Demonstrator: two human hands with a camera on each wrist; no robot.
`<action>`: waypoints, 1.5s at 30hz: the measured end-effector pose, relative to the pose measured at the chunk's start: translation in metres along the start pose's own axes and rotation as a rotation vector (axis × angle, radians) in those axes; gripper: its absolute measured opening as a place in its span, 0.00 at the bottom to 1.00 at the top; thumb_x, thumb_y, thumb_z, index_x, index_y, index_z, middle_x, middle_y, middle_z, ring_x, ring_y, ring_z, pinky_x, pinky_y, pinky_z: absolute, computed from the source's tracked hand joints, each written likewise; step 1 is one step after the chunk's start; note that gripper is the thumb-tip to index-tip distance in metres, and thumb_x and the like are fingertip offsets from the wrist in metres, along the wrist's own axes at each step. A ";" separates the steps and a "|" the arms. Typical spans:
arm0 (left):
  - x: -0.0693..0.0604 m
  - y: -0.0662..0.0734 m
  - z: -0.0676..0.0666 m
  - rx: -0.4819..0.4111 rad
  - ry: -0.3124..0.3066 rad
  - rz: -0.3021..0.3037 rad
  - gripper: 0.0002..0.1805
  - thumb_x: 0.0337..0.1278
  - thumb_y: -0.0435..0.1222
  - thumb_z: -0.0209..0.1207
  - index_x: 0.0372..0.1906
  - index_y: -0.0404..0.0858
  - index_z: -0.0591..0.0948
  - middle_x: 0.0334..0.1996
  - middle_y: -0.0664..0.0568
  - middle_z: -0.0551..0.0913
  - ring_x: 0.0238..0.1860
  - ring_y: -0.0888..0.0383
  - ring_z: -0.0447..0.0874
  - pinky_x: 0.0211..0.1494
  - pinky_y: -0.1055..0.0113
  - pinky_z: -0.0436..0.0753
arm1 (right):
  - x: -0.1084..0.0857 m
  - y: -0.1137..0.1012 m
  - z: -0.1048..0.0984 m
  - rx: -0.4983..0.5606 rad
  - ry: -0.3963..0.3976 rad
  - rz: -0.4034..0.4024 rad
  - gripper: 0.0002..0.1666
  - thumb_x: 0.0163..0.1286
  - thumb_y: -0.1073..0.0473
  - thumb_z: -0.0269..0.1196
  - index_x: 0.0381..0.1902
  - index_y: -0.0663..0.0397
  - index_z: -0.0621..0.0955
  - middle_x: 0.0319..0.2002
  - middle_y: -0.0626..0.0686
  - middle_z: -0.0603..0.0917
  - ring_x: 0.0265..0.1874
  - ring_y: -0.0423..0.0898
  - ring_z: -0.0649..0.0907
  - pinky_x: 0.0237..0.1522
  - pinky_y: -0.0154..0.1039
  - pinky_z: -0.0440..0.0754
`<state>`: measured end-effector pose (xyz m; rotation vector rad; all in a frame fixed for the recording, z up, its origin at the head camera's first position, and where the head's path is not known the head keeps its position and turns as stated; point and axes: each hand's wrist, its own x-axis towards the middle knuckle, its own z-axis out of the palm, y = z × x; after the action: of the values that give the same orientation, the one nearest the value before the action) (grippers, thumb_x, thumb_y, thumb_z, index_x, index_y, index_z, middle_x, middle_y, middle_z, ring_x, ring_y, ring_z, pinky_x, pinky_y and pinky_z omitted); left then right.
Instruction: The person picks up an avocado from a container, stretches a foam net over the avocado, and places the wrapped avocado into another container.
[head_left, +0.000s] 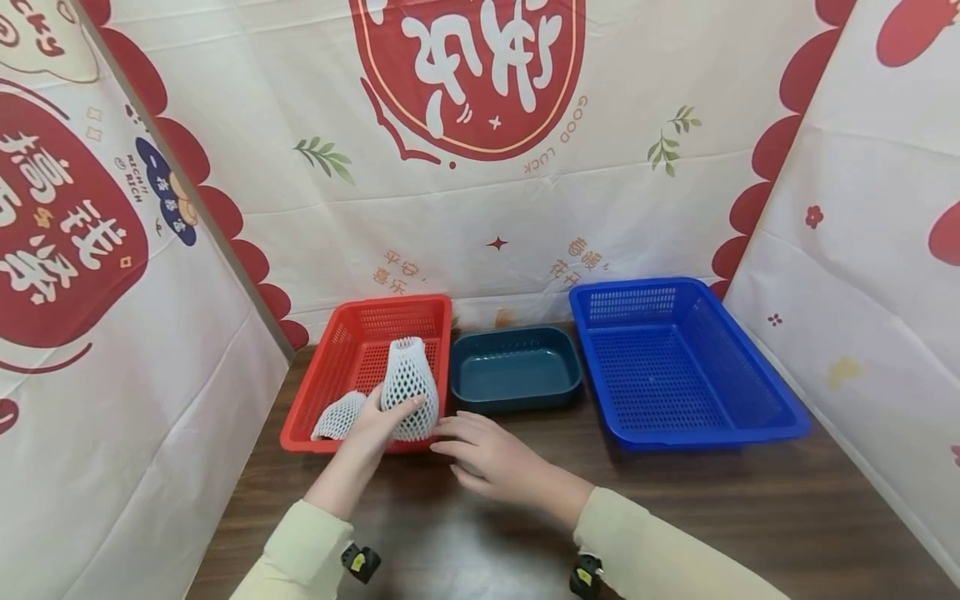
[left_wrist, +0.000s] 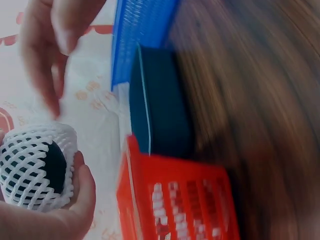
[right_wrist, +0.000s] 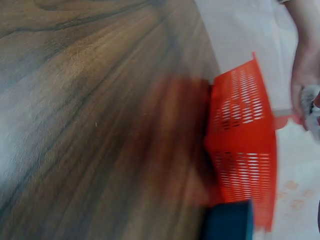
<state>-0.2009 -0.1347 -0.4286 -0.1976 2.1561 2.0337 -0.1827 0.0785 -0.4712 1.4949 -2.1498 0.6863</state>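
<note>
My left hand point(head_left: 375, 423) grips a white foam fruit net point(head_left: 409, 383) over the front right part of the red basket point(head_left: 295, 417). In the left wrist view, a dark rounded object point(left_wrist: 56, 167) shows inside the mesh; its kind is not clear. My right hand point(head_left: 491, 457) hovers just right of the net, fingers loosely extended and holding nothing. Another white foam net point(head_left: 340, 416) lies in the basket's front left corner, partly behind my left hand; whether it holds something cannot be seen. The right wrist view catches only the net's edge.
A dark teal tray point(head_left: 517, 400) stands between the red basket and a blue basket point(head_left: 667, 437) on the right. All three rest on a brown wooden table point(head_left: 690, 508). Printed white cloth point(head_left: 480, 208) walls in the back and both sides.
</note>
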 end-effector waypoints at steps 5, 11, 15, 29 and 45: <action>0.014 0.008 -0.019 0.189 0.051 -0.010 0.40 0.54 0.49 0.67 0.68 0.38 0.64 0.59 0.42 0.71 0.57 0.48 0.69 0.60 0.52 0.73 | 0.009 0.006 0.022 -0.093 -0.180 0.198 0.24 0.68 0.56 0.63 0.60 0.59 0.78 0.60 0.53 0.78 0.64 0.47 0.72 0.68 0.45 0.62; 0.040 0.021 -0.041 0.397 0.095 -0.021 0.42 0.54 0.52 0.66 0.66 0.32 0.64 0.59 0.38 0.72 0.58 0.46 0.71 0.61 0.50 0.72 | 0.017 0.012 0.036 -0.134 -0.190 0.281 0.20 0.69 0.58 0.63 0.57 0.59 0.80 0.54 0.53 0.81 0.60 0.49 0.76 0.66 0.44 0.66; 0.062 0.033 -0.060 0.568 0.086 -0.077 0.43 0.56 0.53 0.63 0.65 0.28 0.63 0.58 0.35 0.71 0.58 0.45 0.71 0.61 0.49 0.72 | 0.022 0.014 0.043 -0.156 -0.115 0.271 0.14 0.66 0.62 0.65 0.49 0.59 0.85 0.46 0.52 0.83 0.53 0.49 0.80 0.60 0.40 0.73; 0.129 0.034 -0.086 0.870 0.024 -0.114 0.30 0.59 0.47 0.61 0.53 0.25 0.73 0.45 0.35 0.80 0.44 0.45 0.79 0.50 0.51 0.80 | 0.030 0.013 0.047 -0.223 -0.115 0.341 0.11 0.65 0.60 0.66 0.45 0.55 0.86 0.40 0.48 0.82 0.45 0.44 0.80 0.50 0.36 0.78; 0.154 0.009 -0.082 1.016 -0.042 -0.225 0.25 0.64 0.44 0.58 0.53 0.24 0.77 0.43 0.36 0.81 0.41 0.47 0.78 0.55 0.49 0.77 | 0.031 0.000 0.048 -0.228 -0.158 0.349 0.14 0.65 0.55 0.67 0.45 0.55 0.85 0.42 0.49 0.80 0.46 0.45 0.80 0.54 0.39 0.77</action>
<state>-0.3557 -0.2131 -0.4485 -0.2243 2.6630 0.6532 -0.1963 0.0261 -0.4906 1.1007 -2.5449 0.4232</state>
